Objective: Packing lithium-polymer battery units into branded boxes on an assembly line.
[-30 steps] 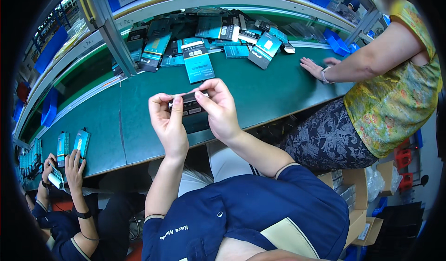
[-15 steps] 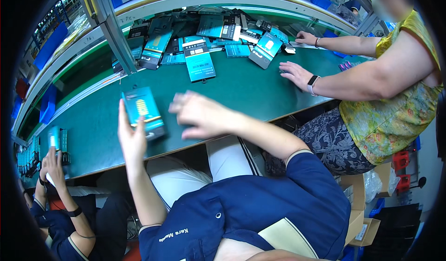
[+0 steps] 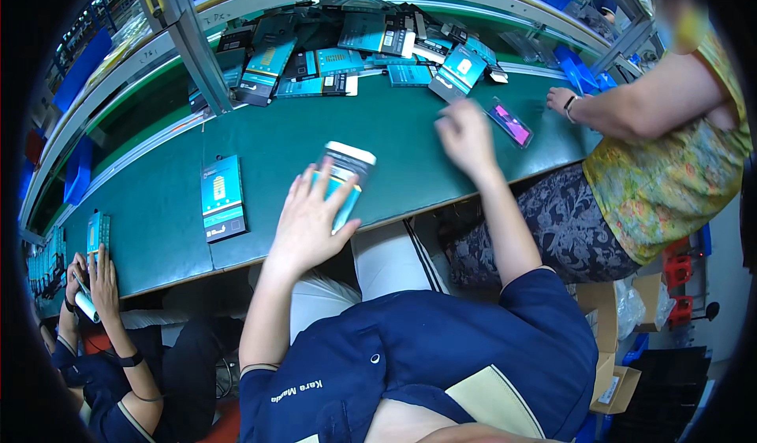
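My left hand (image 3: 311,214), fingers spread, rests on a blue and black flat carton (image 3: 359,163) with a white end, covering much of it. Blurred and with its fingers bent, my right hand (image 3: 469,139) is over the table near a clear pack with a pink insert (image 3: 511,124); whether anything is in it I cannot make out. To the left of my left hand another blue and black carton (image 3: 223,199) lies flat on the green table (image 3: 276,139).
A pile of similar cartons (image 3: 339,61) lies along the back, under a shelf. At right a co-worker's hand (image 3: 564,100) is near blue bins (image 3: 576,68). At far left another co-worker's hands (image 3: 98,285) are beside stacked cartons (image 3: 51,262). A metal post (image 3: 193,57) stands at back left.
The carton from my left hand now lies on the table. A carton from the pile's front is now under that hand. My right hand moved right; the pink-insert pack now shows by the co-worker.
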A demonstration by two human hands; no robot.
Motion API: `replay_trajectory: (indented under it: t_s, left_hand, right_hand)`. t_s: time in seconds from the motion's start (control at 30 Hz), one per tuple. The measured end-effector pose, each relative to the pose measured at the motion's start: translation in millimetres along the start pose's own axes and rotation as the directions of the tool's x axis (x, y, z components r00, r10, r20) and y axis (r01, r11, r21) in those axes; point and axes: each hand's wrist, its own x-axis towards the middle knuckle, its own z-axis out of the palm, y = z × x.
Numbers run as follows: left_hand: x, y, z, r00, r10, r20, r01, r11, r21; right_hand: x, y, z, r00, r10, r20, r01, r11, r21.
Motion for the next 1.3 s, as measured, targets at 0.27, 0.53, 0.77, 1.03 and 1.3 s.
replay_trajectory:
  t_s: [0.27,0.53,0.77,1.03,1.3]
  left_hand:
    - [-3.1,-5.4,2.6,0.975,0.224,-0.005,-0.222,0.962,-0.162]
    - [-3.9,-34.5,5.0,0.971,0.240,0.007,-0.234,0.953,-0.195]
    - [-1.1,-19.7,2.0,0.970,0.197,-0.144,-0.237,0.903,-0.360]
    - [-0.3,11.6,5.7,0.773,-0.290,-0.565,-0.443,0.391,-0.807]
    - [-5.4,11.3,-0.9,0.794,-0.426,-0.434,-0.452,0.064,-0.890]
  right_hand:
    - [-70.5,-39.3,-26.3,0.991,0.104,0.081,-0.067,0.929,-0.364]
    - [-53.0,-111.6,-27.5,0.724,-0.190,0.663,-0.047,0.945,0.323]
    - [-50.5,-168.4,-8.9,0.935,-0.284,0.211,-0.061,0.458,0.887]
    - [-27.5,-219.0,11.6,0.961,0.167,0.219,-0.230,0.047,0.972]
    - [-32.2,-223.7,27.2,0.976,0.163,0.145,-0.133,-0.084,0.988]
